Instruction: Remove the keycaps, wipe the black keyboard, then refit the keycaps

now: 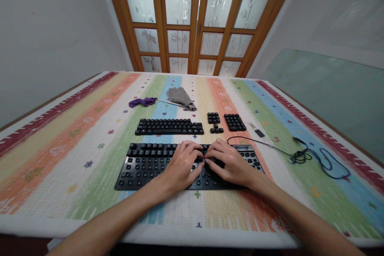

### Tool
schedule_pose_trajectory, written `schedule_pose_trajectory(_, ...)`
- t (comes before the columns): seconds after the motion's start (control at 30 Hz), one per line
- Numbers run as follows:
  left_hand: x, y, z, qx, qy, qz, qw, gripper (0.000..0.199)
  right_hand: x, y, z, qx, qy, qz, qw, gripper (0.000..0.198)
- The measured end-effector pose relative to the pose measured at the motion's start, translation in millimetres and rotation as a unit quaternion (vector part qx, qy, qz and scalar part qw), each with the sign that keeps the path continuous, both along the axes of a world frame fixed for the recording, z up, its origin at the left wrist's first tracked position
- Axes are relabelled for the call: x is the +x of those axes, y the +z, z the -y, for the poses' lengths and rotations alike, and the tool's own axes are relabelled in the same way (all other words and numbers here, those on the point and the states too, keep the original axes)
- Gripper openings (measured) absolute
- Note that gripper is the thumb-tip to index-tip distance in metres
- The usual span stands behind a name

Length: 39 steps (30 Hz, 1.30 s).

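A black keyboard (136, 176) lies flat on the table in front of me. Keycaps sit on its upper left rows, while bare switches show across the lower rows and at the right. My left hand (184, 162) bends over the middle of the keyboard, thumb and fingers drawn together. From the other side my right hand (228, 160) meets it, its thumb and fingertips closed against the same spot. The fingertips of both hands nearly touch, and whatever is between them is too small or hidden to make out. The keys under my hands are covered.
Behind the keyboard lie a block of loose keycaps (169, 127), two small keycap groups (213, 118) and a number-pad block (235, 122). A small black-handled wire tool (259, 133), a coiled cable (300, 156), a purple cloth (142, 102) and a grey cloth (181, 98) rest on the striped tablecloth (99, 168).
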State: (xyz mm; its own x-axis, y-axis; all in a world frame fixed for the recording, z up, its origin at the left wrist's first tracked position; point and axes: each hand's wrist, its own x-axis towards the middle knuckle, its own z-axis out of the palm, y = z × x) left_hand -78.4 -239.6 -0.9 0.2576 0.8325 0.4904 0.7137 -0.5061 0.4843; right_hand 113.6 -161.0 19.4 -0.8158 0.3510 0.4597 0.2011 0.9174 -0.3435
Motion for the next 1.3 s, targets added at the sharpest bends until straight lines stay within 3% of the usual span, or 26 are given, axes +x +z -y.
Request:
schedule_pose_trajectory(0.73, -4.9, 2.6, 0.1, -0.003, -0.004, -0.003, 1.0, 0.012, 0.5, 1.2, -0.2, 0.014, -0.008, 0.001, 1.0, 0.018)
schedule_pose_trajectory(0.93, -4.1, 3.5, 0.0, -0.01, -0.003, 0.007, 1.0, 0.01, 0.5, 1.8, -1.2, 0.022, -0.042, -0.013, 0.999, 0.015)
schedule_pose_trajectory(1.3, -3.7, 6.7, 0.0, -0.031, 0.024, 0.049, 0.998, 0.009, 1.8, 3.1, -6.0, -0.035, -0.089, -0.062, 0.994, 0.012)
